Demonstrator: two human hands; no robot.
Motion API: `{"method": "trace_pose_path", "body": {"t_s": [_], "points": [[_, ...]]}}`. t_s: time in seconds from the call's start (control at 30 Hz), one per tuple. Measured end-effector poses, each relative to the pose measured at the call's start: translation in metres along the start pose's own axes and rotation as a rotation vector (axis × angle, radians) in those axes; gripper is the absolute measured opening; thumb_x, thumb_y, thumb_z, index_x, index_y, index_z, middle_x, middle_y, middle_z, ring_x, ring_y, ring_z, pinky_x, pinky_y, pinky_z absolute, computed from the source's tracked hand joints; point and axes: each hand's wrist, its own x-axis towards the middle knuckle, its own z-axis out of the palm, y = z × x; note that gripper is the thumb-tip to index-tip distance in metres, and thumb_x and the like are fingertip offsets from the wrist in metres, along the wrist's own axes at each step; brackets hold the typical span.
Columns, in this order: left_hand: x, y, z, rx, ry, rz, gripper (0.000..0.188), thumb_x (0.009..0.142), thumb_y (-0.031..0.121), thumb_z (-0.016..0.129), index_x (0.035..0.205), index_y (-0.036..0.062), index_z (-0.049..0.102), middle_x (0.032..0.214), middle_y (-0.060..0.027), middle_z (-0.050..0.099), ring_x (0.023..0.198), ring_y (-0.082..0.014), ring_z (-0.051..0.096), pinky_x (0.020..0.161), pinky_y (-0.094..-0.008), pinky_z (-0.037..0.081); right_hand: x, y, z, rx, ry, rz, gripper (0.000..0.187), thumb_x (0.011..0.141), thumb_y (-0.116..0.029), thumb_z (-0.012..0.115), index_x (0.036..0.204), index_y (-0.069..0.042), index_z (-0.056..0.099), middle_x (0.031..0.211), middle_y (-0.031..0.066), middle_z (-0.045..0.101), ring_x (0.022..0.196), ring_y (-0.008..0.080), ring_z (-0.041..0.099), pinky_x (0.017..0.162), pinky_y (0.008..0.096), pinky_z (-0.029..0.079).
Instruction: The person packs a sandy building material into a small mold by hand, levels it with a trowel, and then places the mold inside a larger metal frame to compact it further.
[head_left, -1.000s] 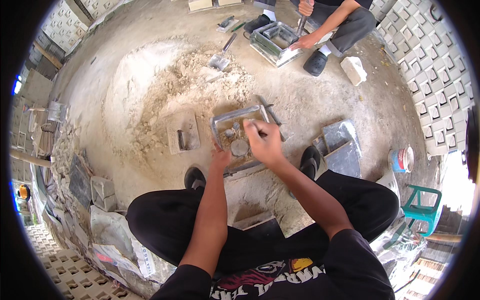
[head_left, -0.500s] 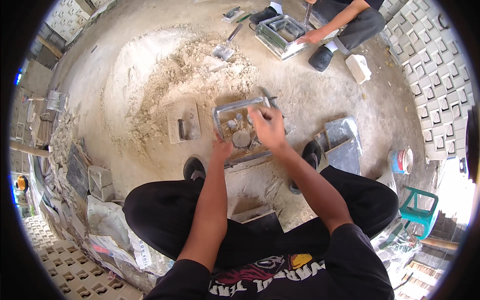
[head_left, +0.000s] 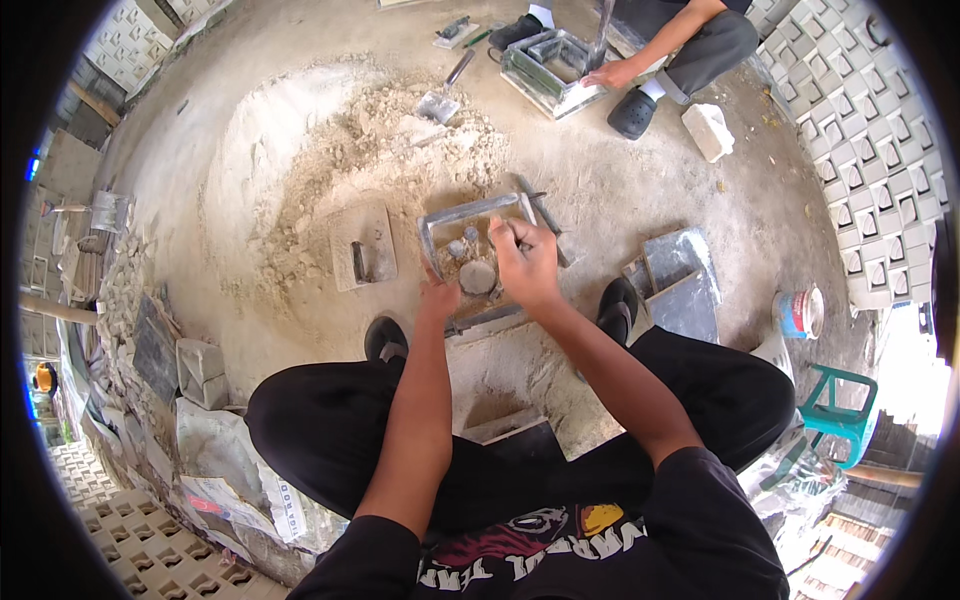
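A rectangular grey metal mould frame (head_left: pixel 470 213) stands on the ground between my feet. Inside it are a round pale disc (head_left: pixel 477 278), a few smaller round lumps (head_left: pixel 458 247) and sandy material. My left hand (head_left: pixel 440 297) grips the frame's left side near its front corner. Over the right half of the mould, my right hand (head_left: pixel 527 262) is closed in a fist; whatever it may hold is hidden by the fingers. Left of the frame lies a flat dusty board with a dark handle (head_left: pixel 360 258), a float by its look.
Beyond the mould spreads a heap of sandy powder (head_left: pixel 350 140) with a small shovel (head_left: pixel 440 102) on it. A co-worker's hand (head_left: pixel 612 73) rests by another mould (head_left: pixel 548 70) at the far right. Dark plates (head_left: pixel 683 290), a bucket (head_left: pixel 800 313) and a green stool (head_left: pixel 838 415) stand to the right.
My right hand has shifted slightly within the mould area and is less blurred. My left hand stays on the frame. The whole view has moved a little.
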Motion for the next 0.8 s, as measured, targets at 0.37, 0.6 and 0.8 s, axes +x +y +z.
{"method": "trace_pose_path", "body": {"t_s": [0.37, 0.6, 0.8], "points": [[-0.075, 0.09, -0.068, -0.143, 0.0, -0.068, 0.089, 0.083, 0.033, 0.051, 0.148, 0.0214, -0.01, 0.139, -0.0343, 0.03, 0.125, -0.0494, 0.037, 0.103, -0.0525, 0.031, -0.003, -0.007, -0.002, -0.064, 0.052, -0.02, 0.041, 0.091, -0.02, 0.057, 0.057, 0.001, 0.045, 0.047, -0.0013, 0.036, 0.049, 0.0058, 0.03, 0.043, 0.0303, 0.027], [-0.092, 0.091, -0.065, -0.113, 0.074, -0.065, 0.085, 0.084, 0.033, 0.051, 0.149, 0.0212, -0.003, 0.14, -0.0337, 0.029, 0.127, -0.0476, 0.035, 0.101, -0.0575, 0.03, -0.003, -0.017, -0.009, -0.029, 0.072, -0.026, 0.04, 0.09, -0.021, 0.058, 0.059, 0.002, 0.051, 0.048, 0.0019, 0.047, 0.049, 0.005, 0.039, 0.044, 0.0284, 0.033], [-0.087, 0.073, -0.057, -0.161, 0.041, -0.03, 0.085, 0.085, 0.031, 0.051, 0.149, 0.0158, -0.003, 0.141, -0.0331, 0.028, 0.127, -0.0488, 0.033, 0.104, -0.053, 0.028, -0.005, -0.024, -0.012, 0.007, 0.025, 0.055, 0.046, 0.093, -0.019, 0.057, 0.054, -0.004, 0.037, 0.052, -0.006, 0.035, 0.053, 0.0032, 0.028, 0.045, 0.0264, 0.024]]}}
